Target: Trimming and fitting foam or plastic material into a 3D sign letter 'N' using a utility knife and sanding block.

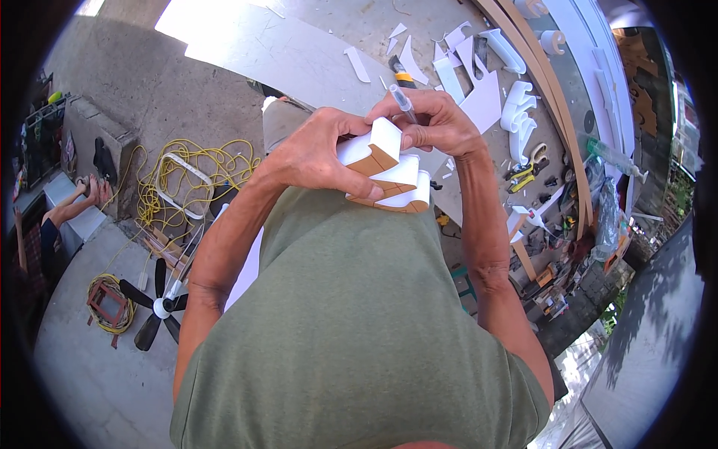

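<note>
The white-faced stepped foam piece (385,170) sits just above the green shirt (359,322), left hand (314,153) clamped around it for steadiness while right hand (434,120) pinches a pen-like tool (402,102) against its top edge.

Workbench (299,60) w/ white offcuts (449,71), pliers (527,170).

We note white foam letter piece (389,168), brown-edged, stepped shape, held tilted at chest; clear pen (402,102) upright above it.
</note>
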`<action>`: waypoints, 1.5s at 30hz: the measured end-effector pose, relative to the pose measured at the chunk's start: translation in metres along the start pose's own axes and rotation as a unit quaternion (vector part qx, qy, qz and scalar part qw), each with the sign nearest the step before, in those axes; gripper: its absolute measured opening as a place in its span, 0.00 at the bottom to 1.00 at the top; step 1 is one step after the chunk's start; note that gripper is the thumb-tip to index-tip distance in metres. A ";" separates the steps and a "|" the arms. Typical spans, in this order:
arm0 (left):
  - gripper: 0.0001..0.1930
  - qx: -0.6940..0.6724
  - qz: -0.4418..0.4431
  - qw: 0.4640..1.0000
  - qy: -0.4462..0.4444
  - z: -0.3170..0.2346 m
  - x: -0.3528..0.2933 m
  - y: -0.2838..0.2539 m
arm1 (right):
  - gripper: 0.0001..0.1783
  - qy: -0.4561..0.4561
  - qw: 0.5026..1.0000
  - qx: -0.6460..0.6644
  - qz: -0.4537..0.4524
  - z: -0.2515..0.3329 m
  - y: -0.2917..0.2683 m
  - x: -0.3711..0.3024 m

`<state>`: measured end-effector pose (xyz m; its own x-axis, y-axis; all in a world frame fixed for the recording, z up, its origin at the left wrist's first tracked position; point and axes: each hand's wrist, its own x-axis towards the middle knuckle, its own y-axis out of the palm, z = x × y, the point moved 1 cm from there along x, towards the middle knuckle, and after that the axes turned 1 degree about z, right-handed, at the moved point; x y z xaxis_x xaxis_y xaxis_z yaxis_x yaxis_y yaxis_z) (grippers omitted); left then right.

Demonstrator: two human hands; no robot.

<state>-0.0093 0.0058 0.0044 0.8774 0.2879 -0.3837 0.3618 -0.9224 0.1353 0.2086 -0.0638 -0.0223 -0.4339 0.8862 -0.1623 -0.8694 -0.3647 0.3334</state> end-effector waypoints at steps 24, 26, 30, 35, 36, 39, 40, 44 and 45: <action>0.30 -0.167 -0.007 0.986 -0.021 0.017 0.006 -0.003 | 0.21 0.033 0.991 0.047 -0.124 -0.010 0.006 -0.001; 0.31 -0.218 -0.011 0.975 -0.053 0.026 0.005 -0.006 | 0.18 0.033 0.987 0.070 -0.137 -0.012 0.002 -0.009; 0.32 -0.258 -0.024 0.965 -0.043 0.031 0.004 -0.004 | 0.13 0.036 0.987 0.070 -0.138 -0.011 0.006 -0.024; 0.34 -0.269 -0.024 0.962 -0.040 0.035 0.005 -0.004 | 0.12 0.032 0.987 0.057 -0.146 -0.011 0.012 -0.028; 0.34 -0.268 -0.024 0.962 -0.040 0.034 0.005 -0.004 | 0.12 0.032 0.987 0.057 -0.146 -0.012 0.012 -0.028; 0.34 -0.275 -0.022 0.960 -0.041 0.034 0.004 -0.003 | 0.09 0.007 0.987 0.028 -0.155 -0.013 0.013 -0.025; 0.34 -0.280 -0.030 0.959 -0.040 0.035 0.004 -0.002 | 0.09 -0.013 0.987 0.020 -0.160 -0.011 0.013 -0.023; 0.33 -0.289 -0.048 0.956 -0.033 0.035 0.007 -0.002 | 0.09 -0.061 0.982 0.008 -0.180 -0.021 0.008 -0.020; 0.33 -0.290 -0.050 0.955 -0.033 0.035 0.007 -0.002 | 0.09 -0.060 0.982 0.008 -0.178 -0.024 0.005 -0.020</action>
<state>-0.0148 0.0008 -0.0306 0.8144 0.3334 -0.4750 0.5734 -0.5878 0.5706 0.2070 -0.0904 -0.0391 -0.0710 0.9845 -0.1603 -0.9568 -0.0218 0.2901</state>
